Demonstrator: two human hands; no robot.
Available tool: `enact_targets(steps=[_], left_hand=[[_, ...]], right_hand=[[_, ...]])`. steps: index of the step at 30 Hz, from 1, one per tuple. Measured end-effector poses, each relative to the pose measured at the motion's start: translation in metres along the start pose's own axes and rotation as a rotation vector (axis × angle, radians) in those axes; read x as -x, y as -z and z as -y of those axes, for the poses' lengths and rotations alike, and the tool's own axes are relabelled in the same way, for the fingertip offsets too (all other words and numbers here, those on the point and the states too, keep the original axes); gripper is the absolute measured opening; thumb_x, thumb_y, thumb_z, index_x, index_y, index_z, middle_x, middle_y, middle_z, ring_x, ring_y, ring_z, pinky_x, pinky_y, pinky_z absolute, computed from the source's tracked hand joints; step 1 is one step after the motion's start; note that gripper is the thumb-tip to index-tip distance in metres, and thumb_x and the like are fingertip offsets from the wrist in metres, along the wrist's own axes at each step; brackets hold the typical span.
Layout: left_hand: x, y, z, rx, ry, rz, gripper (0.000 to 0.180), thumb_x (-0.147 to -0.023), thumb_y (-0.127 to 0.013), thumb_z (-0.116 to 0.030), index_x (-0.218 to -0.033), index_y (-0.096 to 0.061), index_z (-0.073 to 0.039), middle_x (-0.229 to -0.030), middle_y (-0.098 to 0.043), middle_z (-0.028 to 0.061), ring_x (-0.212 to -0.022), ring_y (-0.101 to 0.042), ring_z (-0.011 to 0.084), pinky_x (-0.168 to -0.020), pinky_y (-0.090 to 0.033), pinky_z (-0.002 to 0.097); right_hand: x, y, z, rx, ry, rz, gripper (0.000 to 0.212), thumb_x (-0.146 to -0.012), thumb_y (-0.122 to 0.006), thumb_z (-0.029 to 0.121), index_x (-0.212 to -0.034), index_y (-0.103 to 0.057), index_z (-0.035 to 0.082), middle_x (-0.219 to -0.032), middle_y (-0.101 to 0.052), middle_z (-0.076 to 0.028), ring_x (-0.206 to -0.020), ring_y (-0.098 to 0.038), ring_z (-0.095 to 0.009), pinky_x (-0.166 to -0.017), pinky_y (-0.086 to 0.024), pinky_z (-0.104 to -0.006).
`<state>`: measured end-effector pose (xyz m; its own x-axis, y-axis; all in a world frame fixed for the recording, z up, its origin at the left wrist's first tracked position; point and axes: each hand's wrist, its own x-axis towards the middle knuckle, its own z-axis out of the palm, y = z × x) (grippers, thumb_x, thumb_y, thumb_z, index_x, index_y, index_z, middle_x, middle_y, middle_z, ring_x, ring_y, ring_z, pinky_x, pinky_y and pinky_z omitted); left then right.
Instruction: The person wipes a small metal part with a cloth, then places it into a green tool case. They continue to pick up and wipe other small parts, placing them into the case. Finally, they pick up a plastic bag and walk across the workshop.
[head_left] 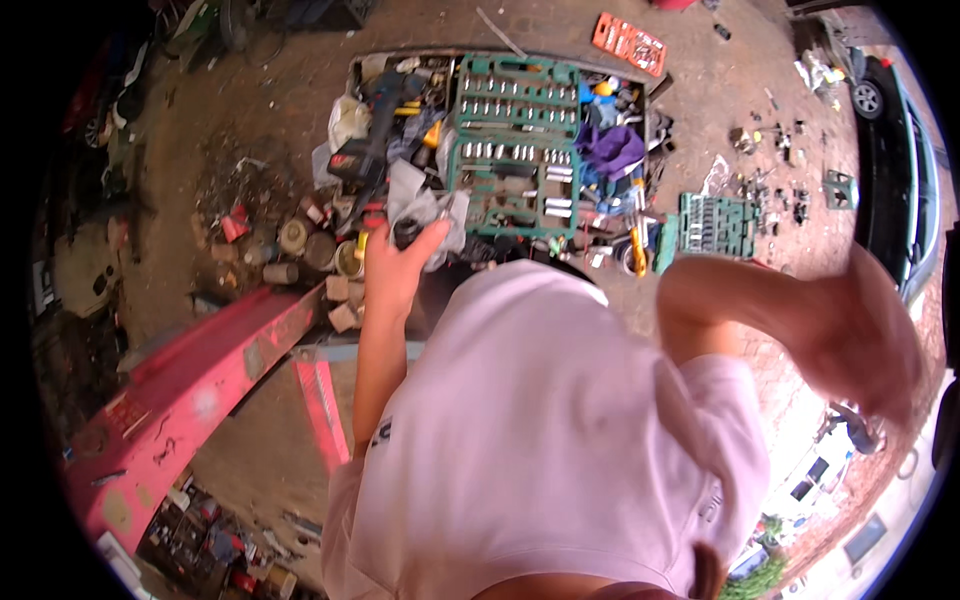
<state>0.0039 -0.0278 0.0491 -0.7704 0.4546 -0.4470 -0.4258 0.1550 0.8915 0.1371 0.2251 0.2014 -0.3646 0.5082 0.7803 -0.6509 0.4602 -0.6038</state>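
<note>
My left hand [398, 255] is closed round a small dark round part [407, 233] at the near left edge of the crowded workbench, its exact kind unclear. Against the fingers lies a crumpled grey cloth [408, 188]. Just beyond, a black cordless power tool [375, 125] rests among the clutter. Right of the cloth, a green socket set case [516, 139] lies unfolded, with rows of sockets in it. Far to the right, away from the bench, my right hand [862, 335] is raised and smeared by motion, so its fingers cannot be read.
A purple cloth [613, 150] and loose tools fill the bench's right side. Another green tool case [718, 226] and an orange case [629, 43] lie on the ground. A red metal beam [190, 410] runs along my left. At the far right stands a car [893, 170].
</note>
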Motion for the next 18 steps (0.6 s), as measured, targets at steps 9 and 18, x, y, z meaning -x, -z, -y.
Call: enact_targets(steps=[9, 18], left_hand=[[0.003, -0.014, 0.01, 0.076, 0.084, 0.122, 0.035, -0.075, -0.07, -0.003, -0.107, -0.057, 0.001, -0.099, -0.062, 0.0061, -0.086, -0.06, 0.0122, -0.076, -0.048, 0.0257], [-0.012, -0.017, 0.03, -0.082, 0.036, 0.084, 0.031, -0.075, -0.072, -0.011, -0.101, -0.06, 0.0, -0.094, -0.063, 0.0037, -0.081, -0.058, 0.0101, -0.072, -0.046, 0.0238]], right_hand=[[0.17, -0.062, -0.091, -0.272, -1.179, 0.307, 0.017, -0.08, -0.068, 0.014, -0.092, -0.061, 0.004, -0.078, -0.057, 0.005, -0.061, -0.04, -0.001, -0.054, -0.034, -0.0185], [0.181, -0.041, -0.128, -0.377, -1.4, 0.044, 0.012, -0.083, -0.065, 0.019, -0.085, -0.062, 0.008, -0.071, -0.054, 0.005, -0.054, -0.039, -0.003, -0.048, -0.031, -0.0176]])
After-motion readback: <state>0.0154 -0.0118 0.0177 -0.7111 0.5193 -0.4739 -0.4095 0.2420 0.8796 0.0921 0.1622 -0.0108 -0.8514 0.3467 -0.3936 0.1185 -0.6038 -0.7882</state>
